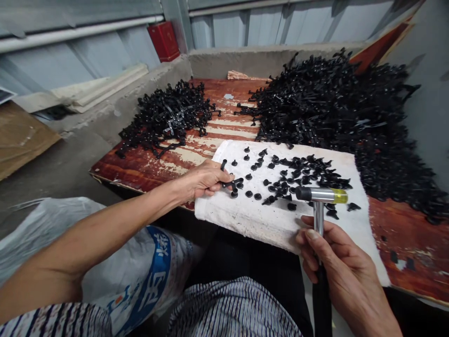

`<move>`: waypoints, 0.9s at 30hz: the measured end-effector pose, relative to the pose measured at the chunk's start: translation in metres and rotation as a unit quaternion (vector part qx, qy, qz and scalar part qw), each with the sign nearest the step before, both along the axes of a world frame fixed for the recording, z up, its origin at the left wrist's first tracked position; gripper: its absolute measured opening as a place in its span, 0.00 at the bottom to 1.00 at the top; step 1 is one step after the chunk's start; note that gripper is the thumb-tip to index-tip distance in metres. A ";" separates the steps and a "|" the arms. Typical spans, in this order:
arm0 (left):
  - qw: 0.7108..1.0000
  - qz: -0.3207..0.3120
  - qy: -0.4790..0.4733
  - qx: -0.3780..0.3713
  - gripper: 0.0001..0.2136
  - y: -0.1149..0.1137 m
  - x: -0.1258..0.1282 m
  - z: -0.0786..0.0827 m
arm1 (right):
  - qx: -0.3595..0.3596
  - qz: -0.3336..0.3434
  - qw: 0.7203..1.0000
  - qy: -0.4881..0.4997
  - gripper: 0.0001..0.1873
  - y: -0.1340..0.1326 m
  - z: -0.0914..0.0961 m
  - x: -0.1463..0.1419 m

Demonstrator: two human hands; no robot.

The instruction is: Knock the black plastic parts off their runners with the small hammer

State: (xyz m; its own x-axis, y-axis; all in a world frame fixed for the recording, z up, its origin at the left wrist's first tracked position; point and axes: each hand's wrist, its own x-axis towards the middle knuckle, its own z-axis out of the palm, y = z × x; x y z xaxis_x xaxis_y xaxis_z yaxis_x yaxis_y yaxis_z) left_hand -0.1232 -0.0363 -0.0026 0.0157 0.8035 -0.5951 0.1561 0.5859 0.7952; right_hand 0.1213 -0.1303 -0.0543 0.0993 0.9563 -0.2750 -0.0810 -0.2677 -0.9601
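My left hand [206,180] rests at the near left of a folded white cloth [238,224], its fingertips pinching a branched black plastic moulding [231,184]. My right hand [338,262] grips the metal shaft of a small double-faced hammer [321,195], whose steel head has one black face and one yellow face. The head hovers just above the cloth, and I cannot tell whether it touches anything. Several small black round-headed plastic pieces [291,171] lie scattered across the cloth. The cloth sits on a worn red-painted wooden board [224,128].
Two large heaps of black plastic mouldings [164,114] [326,107] lie on the board behind the cloth. Low concrete walls surround it, with a red box [164,41] beyond. A woven sack [140,281] lies at lower left, and cardboard [21,138] at far left.
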 end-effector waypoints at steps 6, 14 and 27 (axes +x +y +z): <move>0.997 -0.032 0.057 0.035 0.09 0.000 0.001 0.000 | 0.016 0.029 0.998 -0.048 0.25 -0.003 0.000 0.006; 0.989 -0.066 0.126 0.035 0.11 0.011 0.005 0.008 | 0.300 0.148 0.869 -0.365 0.24 0.015 0.019 0.010; 0.987 -0.059 0.145 0.024 0.10 0.009 0.002 0.008 | 0.420 0.252 0.743 -0.456 0.28 0.043 0.032 -0.022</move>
State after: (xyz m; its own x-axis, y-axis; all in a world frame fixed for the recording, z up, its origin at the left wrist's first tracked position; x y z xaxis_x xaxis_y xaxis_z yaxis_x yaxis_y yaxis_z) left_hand -0.1215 -0.0272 0.0051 -0.0536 0.8336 -0.5498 0.4465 0.5125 0.7335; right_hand 0.0993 -0.0869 -0.0226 -0.5512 0.7310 0.4023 0.6133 0.6819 -0.3986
